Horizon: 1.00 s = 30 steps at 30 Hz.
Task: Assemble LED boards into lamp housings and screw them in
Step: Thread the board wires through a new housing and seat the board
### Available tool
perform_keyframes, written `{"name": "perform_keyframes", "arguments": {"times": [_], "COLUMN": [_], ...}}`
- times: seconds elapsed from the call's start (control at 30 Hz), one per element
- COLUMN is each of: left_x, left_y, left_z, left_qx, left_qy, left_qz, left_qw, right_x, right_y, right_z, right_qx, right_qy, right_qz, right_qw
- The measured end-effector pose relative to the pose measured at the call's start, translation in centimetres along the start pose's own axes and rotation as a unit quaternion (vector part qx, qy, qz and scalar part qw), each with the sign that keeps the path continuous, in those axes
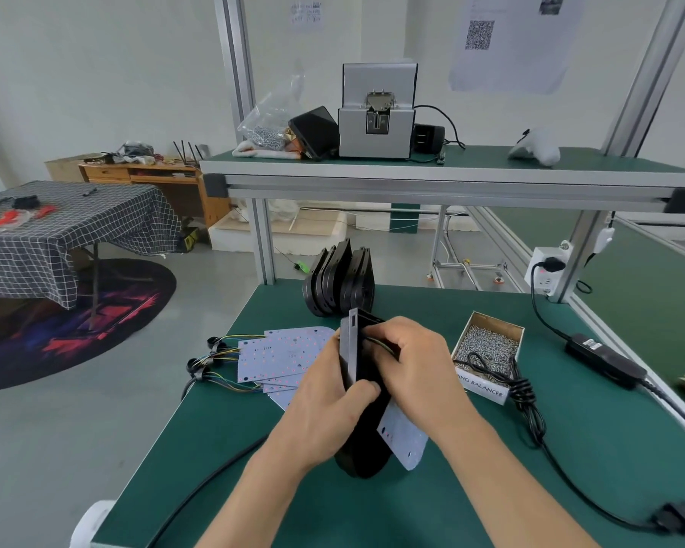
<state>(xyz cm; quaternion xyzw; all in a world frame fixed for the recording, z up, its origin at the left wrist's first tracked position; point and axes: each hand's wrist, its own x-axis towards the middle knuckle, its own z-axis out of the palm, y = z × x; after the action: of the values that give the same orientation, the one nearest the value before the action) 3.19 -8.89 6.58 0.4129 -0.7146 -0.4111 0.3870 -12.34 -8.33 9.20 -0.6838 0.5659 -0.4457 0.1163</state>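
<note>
Up on the shelf (491, 160) in front of me stands a grey screw feeder machine (377, 124), with a clear bag of small metal parts (267, 124) toward the shelf's left end and a white handheld controller (534, 150) toward its right. Off to my left stand a table under a checked cloth (68, 231) and, on the floor beneath it, a round dark rug (95, 322).

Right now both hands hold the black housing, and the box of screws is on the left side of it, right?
Not quite. In the head view both hands, left and right, do hold the housing, but the box of screws is on its right side.
</note>
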Motion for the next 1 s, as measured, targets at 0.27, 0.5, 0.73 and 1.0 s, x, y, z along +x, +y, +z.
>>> {"name": "perform_keyframes", "arguments": {"times": [0.27, 0.5, 0.73, 1.0], "left_x": [0.1, 0.1, 0.2, 0.3], "left_y": [0.7, 0.1, -0.3, -0.2], "left_z": [1.0, 1.1, 0.8, 0.5], "left_qx": [-0.02, -0.037, -0.083, -0.177], "left_qy": [-0.003, 0.012, 0.011, 0.021], "left_qz": [0.014, -0.004, -0.034, -0.07], "left_qw": [1.0, 0.999, 0.996, 0.982], "right_x": [0.0, -1.0, -0.6, -1.6], "right_y": [0.2, 0.3, 0.9, 2.1], "right_z": [0.7, 1.1, 0.9, 0.0], "right_qx": [-0.056, -0.083, -0.081, -0.014], "right_qy": [0.094, 0.081, -0.053, 0.027], "right_qz": [0.061, 0.041, 0.06, 0.009], "right_qw": [0.992, 0.992, 0.993, 0.999]}}
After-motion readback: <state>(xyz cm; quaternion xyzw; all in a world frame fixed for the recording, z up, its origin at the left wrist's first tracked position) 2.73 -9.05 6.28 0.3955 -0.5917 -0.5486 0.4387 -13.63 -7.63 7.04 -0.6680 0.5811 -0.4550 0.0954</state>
